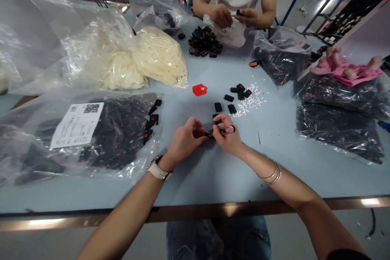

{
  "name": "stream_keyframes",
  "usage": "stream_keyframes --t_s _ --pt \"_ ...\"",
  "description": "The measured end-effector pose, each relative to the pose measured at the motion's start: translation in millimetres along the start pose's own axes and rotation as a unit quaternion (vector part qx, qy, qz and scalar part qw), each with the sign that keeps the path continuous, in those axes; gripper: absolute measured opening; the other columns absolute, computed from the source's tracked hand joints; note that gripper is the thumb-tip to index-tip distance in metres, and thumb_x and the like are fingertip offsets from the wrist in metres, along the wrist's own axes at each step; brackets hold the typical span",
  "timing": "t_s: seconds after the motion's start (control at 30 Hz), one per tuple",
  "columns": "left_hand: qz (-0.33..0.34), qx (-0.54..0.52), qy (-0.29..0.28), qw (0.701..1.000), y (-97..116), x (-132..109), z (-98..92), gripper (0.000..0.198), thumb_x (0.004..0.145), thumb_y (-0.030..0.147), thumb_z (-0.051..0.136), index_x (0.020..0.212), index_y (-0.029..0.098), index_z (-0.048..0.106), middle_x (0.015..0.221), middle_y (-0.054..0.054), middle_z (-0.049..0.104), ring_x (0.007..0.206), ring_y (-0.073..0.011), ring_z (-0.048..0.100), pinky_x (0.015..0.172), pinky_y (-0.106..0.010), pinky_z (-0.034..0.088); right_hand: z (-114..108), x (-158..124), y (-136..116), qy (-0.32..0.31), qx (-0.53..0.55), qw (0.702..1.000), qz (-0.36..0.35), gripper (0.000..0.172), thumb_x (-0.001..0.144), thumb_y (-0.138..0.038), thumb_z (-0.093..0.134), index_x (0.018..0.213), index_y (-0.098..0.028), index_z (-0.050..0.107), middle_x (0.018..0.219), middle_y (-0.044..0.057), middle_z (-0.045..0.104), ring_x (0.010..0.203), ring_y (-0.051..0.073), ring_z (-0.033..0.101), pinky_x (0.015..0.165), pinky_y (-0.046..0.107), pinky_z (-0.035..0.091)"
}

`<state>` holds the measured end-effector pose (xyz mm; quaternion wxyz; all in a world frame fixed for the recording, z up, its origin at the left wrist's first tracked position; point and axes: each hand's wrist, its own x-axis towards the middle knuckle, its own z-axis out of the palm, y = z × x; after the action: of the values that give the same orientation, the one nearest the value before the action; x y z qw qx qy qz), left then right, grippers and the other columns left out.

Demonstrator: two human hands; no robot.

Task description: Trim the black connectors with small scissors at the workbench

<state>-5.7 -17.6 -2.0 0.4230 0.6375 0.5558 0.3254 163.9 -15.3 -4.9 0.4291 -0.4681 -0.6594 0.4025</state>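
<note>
My left hand [185,140] is closed around a small black plastic part [208,134], held just above the light blue table [213,170]. My right hand [227,135] meets it from the right, pinched on a small dark tool [229,130] with a pinkish band whose tip touches the part. Several loose black parts [231,99] lie on the table just beyond my hands, next to a scatter of tiny white bits [251,103]. A small red plastic piece [199,89] rests farther back.
A clear bag of black parts with a white label [91,134] lies at left, bags of white pieces [143,61] behind it. More bags of black parts [338,118] sit at right. A person opposite handles a part over a black pile [204,41]. A pink-gloved hand [347,67] reaches in from the right.
</note>
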Motion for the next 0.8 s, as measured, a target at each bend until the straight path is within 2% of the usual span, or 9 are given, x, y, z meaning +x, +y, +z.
stream_keyframes --t_s 0.2,0.27,0.33,0.47,0.6,0.67,0.7,0.77,0.8 --pt "-0.014 0.005 0.0 1.0 0 -1 0.1 0.035 0.066 0.029 0.07 0.084 0.024 0.04 0.078 0.0 0.07 0.071 -0.0194 0.068 0.069 -0.033 0.053 0 2 -8 -0.026 -0.059 0.998 -0.018 0.016 0.085 -0.026 0.048 0.1 -0.023 0.045 0.047 -0.012 0.041 0.039 0.009 0.041 0.047 0.024 0.031" --pt "-0.011 0.004 0.0 1.0 0 -1 0.1 0.035 0.067 0.031 0.07 0.084 0.024 0.04 0.078 -0.001 0.069 0.07 -0.019 0.067 0.068 -0.033 0.053 1 1 -6 -0.022 -0.045 0.999 -0.018 0.015 0.085 -0.028 0.049 0.099 -0.023 0.045 0.047 -0.012 0.04 0.039 0.009 0.04 0.046 0.024 0.031" --pt "-0.003 0.013 -0.002 1.0 -1 0 0.1 0.034 0.067 0.031 0.069 0.084 0.024 0.04 0.077 0.0 0.068 0.068 -0.018 0.065 0.067 -0.032 0.052 0 0 -1 0.016 0.01 1.0 -0.008 0.015 0.088 -0.034 0.048 0.097 -0.023 0.044 0.049 -0.011 0.041 0.039 0.008 0.04 0.045 0.023 0.031" --pt "0.042 0.082 -0.011 0.996 4 -3 1.4 0.024 0.069 0.027 0.064 0.086 0.023 0.048 0.074 0.002 0.062 0.063 -0.0152 0.059 0.061 -0.028 0.049 -3 2 9 0.145 0.123 0.981 0.029 0.027 0.09 -0.05 0.046 0.096 -0.024 0.04 0.053 -0.01 0.043 0.042 0.008 0.041 0.042 0.021 0.03" --pt "0.083 0.161 -0.025 0.983 11 -7 4.4 0.029 0.073 0.02 0.056 0.102 0.022 0.057 0.07 0.002 0.059 0.06 -0.0147 0.056 0.058 -0.026 0.042 -4 3 11 0.164 0.14 0.976 0.029 0.027 0.088 -0.048 0.052 0.094 -0.024 0.042 0.053 -0.01 0.043 0.043 0.008 0.042 0.043 0.021 0.032" --pt "0.058 0.14 0.013 0.988 12 -6 4.0 0.026 0.076 0.022 0.053 0.101 0.022 0.058 0.063 0.003 0.054 0.053 -0.0135 0.051 0.053 -0.025 0.038 -4 3 12 0.159 0.144 0.976 0.022 0.025 0.088 -0.046 0.052 0.094 -0.024 0.043 0.052 -0.01 0.042 0.042 0.008 0.04 0.043 0.021 0.032" --pt "0.034 0.1 0.054 0.993 11 -5 2.5 0.024 0.077 0.025 0.053 0.1 0.022 0.056 0.059 0.005 0.051 0.05 -0.0128 0.049 0.051 -0.025 0.036 -4 3 12 0.155 0.147 0.977 0.022 0.024 0.088 -0.045 0.052 0.095 -0.024 0.043 0.052 -0.01 0.041 0.042 0.008 0.039 0.043 0.021 0.032" --pt "-0.023 -0.033 0.169 0.985 8 1 -3.5 0.026 0.079 0.032 0.053 0.103 0.022 0.049 0.055 0.008 0.045 0.046 -0.0117 0.046 0.047 -0.023 0.034 -4 3 13 0.153 0.154 0.976 0.024 0.023 0.088 -0.044 0.053 0.095 -0.025 0.043 0.052 -0.01 0.041 0.042 0.008 0.038 0.042 0.02 0.03" --pt "-0.048 -0.111 0.228 0.966 6 5 -7.8 0.03 0.08 0.033 0.052 0.107 0.023 0.045 0.056 0.008 0.046 0.046 -0.0114 0.047 0.048 -0.022 0.036 -4 3 14 0.155 0.157 0.975 0.025 0.023 0.088 -0.044 0.053 0.095 -0.025 0.043 0.052 -0.011 0.041 0.042 0.008 0.037 0.042 0.02 0.03"
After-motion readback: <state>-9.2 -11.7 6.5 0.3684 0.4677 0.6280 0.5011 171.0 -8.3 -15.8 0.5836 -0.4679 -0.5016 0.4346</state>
